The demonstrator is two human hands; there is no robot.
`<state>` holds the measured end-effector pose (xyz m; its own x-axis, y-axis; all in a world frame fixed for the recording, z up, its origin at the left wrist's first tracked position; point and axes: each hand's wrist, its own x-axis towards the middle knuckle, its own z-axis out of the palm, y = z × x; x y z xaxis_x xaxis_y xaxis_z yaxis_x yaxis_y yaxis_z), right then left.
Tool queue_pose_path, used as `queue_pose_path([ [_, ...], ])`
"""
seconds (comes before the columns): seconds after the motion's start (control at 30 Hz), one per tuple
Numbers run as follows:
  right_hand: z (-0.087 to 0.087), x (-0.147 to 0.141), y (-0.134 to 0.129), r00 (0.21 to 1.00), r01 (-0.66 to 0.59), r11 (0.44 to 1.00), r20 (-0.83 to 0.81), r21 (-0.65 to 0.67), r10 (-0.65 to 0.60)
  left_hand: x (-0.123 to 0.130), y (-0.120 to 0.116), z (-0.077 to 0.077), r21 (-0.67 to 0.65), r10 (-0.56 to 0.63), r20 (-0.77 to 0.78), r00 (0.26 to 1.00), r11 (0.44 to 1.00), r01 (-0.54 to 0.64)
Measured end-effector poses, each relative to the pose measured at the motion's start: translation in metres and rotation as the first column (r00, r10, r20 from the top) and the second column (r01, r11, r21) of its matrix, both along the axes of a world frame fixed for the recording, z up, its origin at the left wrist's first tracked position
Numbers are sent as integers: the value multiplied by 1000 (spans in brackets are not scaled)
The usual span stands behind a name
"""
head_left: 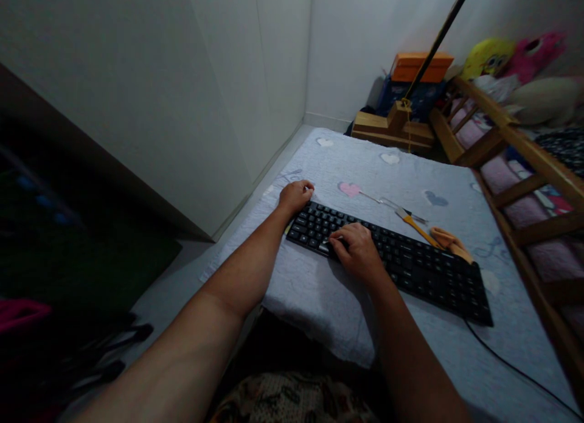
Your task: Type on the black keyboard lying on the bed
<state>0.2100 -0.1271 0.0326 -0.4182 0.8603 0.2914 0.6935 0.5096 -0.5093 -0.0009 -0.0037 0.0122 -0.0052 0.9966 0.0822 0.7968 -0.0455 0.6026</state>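
Note:
A black keyboard (410,262) lies slantwise on a cloth-covered table, its cable running off to the lower right. My left hand (295,196) is closed against the keyboard's far left corner, fingers curled and the thumb hidden. Over the lower left keys, my right hand (356,248) is bent in a pinch, fingertips touching the keys. Something small and pale shows by those fingertips, too unclear to name. Behind the keyboard lie a yellow-handled brush (417,227), thin metal tools (387,202) and a folded orange-brown cloth (449,241).
A pale cloth with hearts (314,289) covers the table. A wooden bed rail (524,143) borders the right side, with plush toys (490,58) beyond. A wooden stand (395,125) and orange box (422,67) are at the back. A white panel (228,106) rises at left.

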Motion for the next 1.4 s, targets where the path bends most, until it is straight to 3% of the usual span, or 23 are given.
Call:
queue_pose_path([
  [1.07,1,0,-1,1000,-6,1000,-16,-15,5,-1,3,-6,25,0,8,1000,1000,0],
  [1.4,7,14,-1,1000,-5,999,14,-43,6,0,2,-4,6,2,-7,1000,1000,-2],
])
